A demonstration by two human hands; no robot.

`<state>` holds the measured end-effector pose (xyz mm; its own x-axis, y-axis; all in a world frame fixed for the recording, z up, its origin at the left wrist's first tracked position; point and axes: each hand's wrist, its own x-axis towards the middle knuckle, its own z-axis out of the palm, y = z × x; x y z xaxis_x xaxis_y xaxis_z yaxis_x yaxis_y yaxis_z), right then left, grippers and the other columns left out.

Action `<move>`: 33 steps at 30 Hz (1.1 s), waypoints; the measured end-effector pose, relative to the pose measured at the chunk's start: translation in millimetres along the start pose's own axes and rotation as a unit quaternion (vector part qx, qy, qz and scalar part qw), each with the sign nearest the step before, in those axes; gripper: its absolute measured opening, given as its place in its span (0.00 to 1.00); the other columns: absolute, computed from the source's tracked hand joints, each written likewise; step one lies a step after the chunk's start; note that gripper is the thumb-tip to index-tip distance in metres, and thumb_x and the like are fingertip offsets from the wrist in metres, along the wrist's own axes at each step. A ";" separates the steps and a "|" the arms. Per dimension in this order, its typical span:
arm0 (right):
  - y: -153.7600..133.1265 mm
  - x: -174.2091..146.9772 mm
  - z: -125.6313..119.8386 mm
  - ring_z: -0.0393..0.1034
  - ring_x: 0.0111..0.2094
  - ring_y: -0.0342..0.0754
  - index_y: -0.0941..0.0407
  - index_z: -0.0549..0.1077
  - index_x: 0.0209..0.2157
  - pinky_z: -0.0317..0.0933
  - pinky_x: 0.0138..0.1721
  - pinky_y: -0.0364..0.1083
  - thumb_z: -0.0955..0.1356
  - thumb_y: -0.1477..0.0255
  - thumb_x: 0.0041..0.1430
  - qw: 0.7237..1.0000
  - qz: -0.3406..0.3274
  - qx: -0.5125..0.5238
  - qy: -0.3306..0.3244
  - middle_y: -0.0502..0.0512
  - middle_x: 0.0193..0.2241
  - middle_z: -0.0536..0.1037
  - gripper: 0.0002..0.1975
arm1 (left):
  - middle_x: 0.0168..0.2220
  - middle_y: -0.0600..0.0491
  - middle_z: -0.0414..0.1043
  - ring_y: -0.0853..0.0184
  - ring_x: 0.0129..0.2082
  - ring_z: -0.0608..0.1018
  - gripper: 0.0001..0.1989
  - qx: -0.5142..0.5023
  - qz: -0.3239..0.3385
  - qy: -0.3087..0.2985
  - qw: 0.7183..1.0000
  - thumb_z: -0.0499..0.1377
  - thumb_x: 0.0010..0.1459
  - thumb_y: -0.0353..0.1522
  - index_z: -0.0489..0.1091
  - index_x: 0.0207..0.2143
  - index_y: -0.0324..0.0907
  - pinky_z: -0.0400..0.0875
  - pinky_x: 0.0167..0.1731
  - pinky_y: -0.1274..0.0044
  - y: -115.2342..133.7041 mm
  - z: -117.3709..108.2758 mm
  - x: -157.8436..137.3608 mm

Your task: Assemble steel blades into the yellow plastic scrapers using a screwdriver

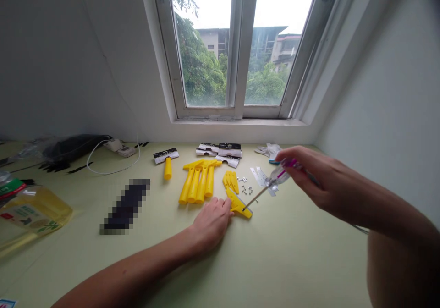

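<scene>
My left hand [212, 221] is closed around the handle end of a yellow scraper [237, 202], which lies on the table with a grey blade edge along its head. In my right hand [309, 175] is a screwdriver [279, 175] with a clear and purple handle. Its shaft slants down to the left, and the tip meets the scraper head at a small dark spot. Just beyond are small yellow plates [231, 180], loose screws [246, 190], small nuts [242, 179] and flat metal blades [257, 176]. Several yellow scraper bodies [196, 184] lie left of these.
Black-and-white cards [229, 150] lie by the wall, with white gloves [270, 150] to their right. Another yellow handle with a card [167, 169] rests farther left. A bottle of yellow liquid [34, 211], a white cable [113, 173] and a pixelated dark patch [126, 206] occupy the left.
</scene>
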<state>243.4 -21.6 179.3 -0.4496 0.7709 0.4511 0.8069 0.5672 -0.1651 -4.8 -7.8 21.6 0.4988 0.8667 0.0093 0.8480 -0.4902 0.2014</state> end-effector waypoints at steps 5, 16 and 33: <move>-16.2 3.4 1.6 0.71 0.29 0.48 0.53 0.67 0.45 0.62 0.30 0.45 0.64 0.65 0.59 1.000 -0.014 0.017 0.002 0.55 0.36 0.78 0.13 | 0.39 0.47 0.70 0.61 0.38 0.70 0.14 0.009 -0.001 -0.004 1.000 0.46 0.66 0.37 0.65 0.43 0.39 0.66 0.37 0.71 1.3 -0.8 0.7; 0.8 -10.2 -8.8 0.73 0.32 0.49 0.50 0.63 0.52 0.65 0.32 0.45 0.62 0.64 0.60 0.999 0.013 0.008 -0.049 0.55 0.37 0.78 0.18 | 0.38 0.47 0.71 0.60 0.38 0.71 0.13 0.015 -0.001 0.008 1.000 0.47 0.66 0.37 0.66 0.42 0.39 0.67 0.36 0.70 1.3 1.3 0.0; 14.7 2.0 -1.8 0.74 0.38 0.50 0.51 0.66 0.50 0.70 0.39 0.49 0.68 0.67 0.57 0.995 -0.009 0.093 0.044 0.55 0.41 0.77 0.19 | 0.39 0.47 0.70 0.62 0.37 0.71 0.14 0.002 -0.010 0.005 1.000 0.45 0.66 0.37 0.65 0.43 0.39 0.65 0.37 0.72 1.8 -1.6 -0.4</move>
<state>255.1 -12.3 179.3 -0.4217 0.7361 0.5295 0.7104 0.6311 -0.3115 -3.8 -8.9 23.5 0.4795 0.8774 0.0148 0.8587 -0.4727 0.1980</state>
